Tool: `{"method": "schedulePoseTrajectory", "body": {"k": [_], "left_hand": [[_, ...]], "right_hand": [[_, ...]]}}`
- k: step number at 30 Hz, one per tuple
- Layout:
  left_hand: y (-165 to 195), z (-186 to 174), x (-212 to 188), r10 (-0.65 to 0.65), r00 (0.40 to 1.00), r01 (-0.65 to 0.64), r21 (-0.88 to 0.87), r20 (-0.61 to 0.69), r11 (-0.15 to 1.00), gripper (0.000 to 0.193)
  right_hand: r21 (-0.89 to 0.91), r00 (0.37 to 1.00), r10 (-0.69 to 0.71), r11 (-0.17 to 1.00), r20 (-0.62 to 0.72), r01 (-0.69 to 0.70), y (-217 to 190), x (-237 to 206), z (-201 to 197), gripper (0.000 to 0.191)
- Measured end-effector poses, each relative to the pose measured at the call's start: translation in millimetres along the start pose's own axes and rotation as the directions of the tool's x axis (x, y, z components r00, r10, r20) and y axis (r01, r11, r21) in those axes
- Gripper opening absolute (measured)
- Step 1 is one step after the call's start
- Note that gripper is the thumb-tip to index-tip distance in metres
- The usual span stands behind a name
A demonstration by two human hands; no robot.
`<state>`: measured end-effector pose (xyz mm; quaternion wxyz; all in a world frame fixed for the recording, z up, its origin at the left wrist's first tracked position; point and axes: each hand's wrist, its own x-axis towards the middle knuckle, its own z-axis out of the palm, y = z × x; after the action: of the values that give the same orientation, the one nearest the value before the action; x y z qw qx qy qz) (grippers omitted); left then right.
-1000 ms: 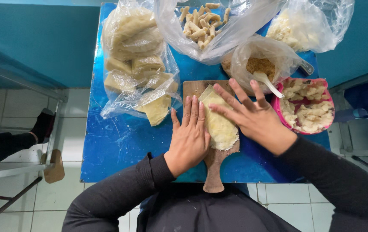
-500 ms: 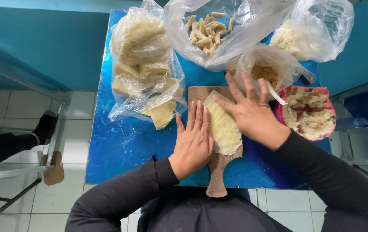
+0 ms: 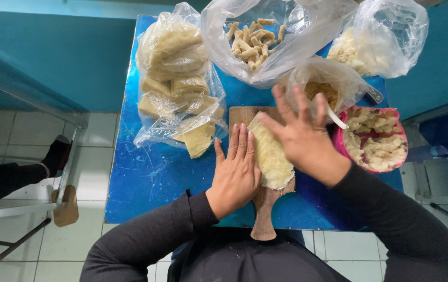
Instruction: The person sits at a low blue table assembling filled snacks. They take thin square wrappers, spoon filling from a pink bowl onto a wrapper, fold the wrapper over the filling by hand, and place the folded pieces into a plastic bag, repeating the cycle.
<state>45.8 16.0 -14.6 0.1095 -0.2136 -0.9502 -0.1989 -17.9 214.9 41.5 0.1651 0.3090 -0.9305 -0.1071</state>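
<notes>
A: Left hand?

B: My left hand (image 3: 236, 175) lies flat on the wooden board (image 3: 240, 116), fingers (image 3: 243, 140) straight and together, released, gripping nothing. Their inner edge touches the left side of the dough sheet (image 3: 272, 159).

A: Right hand?

B: My right hand (image 3: 301, 137) is over the top end of the same sheet, fingers (image 3: 284, 103) spread wide, not clenched. The index tip rests on the sheet's upper corner; whether the palm presses down I cannot tell. Nothing grasped.

A: Where's the dough sheet?

B: On the board, pale yellow, long, tilted a bit, running from the upper middle of the board down to where the handle (image 3: 262, 222) starts. Between my two hands.

A: Board?

B: On the blue surface (image 3: 145, 172), handle pointing toward me, reaching the near edge.

A: Around it?

B: Left of the board, a clear bag of folded yellow sheets (image 3: 174, 78), one sheet poking out at the bottom. Far middle, an open bag of small rolled pieces (image 3: 252, 39). Far right, a bag of pale lumps (image 3: 370, 44). Just behind my right hand, a small bag with brown crumbs (image 3: 326, 86). Right of that hand, a pink bowl (image 3: 399, 159) of chunky pale filling, a white utensil (image 3: 337, 118) at its rim.

A: Anyone else?

B: A dark-socked foot (image 3: 56, 154) at far left, over the tiled floor.
</notes>
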Motion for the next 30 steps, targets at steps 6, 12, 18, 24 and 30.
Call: {"method": "schedulePoseTrajectory", "body": {"k": [6,12,18,24,30], "left_hand": [[1.1,-1.6,-0.2,0.004,1.0,-0.004,-0.004,-0.01,1.0,0.076],[-0.6,-1.8,-0.6,0.011,1.0,-0.011,-0.02,-0.013,1.0,0.076],[-0.2,0.5,-0.8,0.002,1.0,-0.002,-0.022,-0.008,1.0,0.076],[-0.9,-0.2,0.0,-0.002,1.0,0.001,-0.049,-0.027,0.999,0.078],[-0.1,0.5,-1.1,0.004,0.999,-0.004,0.006,-0.038,1.0,0.076]], "right_hand": [[-0.142,1.0,0.009,0.99,-0.004,-0.009,-8.2,5.9,5.4,0.053],[0.024,1.0,-0.016,1.0,0.02,0.015,-3.4,-10.0,3.5,0.061],[-0.119,1.0,0.009,0.993,0.015,-0.007,3.9,-8.9,8.6,0.059],[-0.051,0.998,-0.056,0.997,-0.003,0.056,0.4,-1.2,8.6,0.055],[-0.184,0.998,0.009,0.983,-0.058,-0.019,6.8,3.9,7.6,0.049]]}}
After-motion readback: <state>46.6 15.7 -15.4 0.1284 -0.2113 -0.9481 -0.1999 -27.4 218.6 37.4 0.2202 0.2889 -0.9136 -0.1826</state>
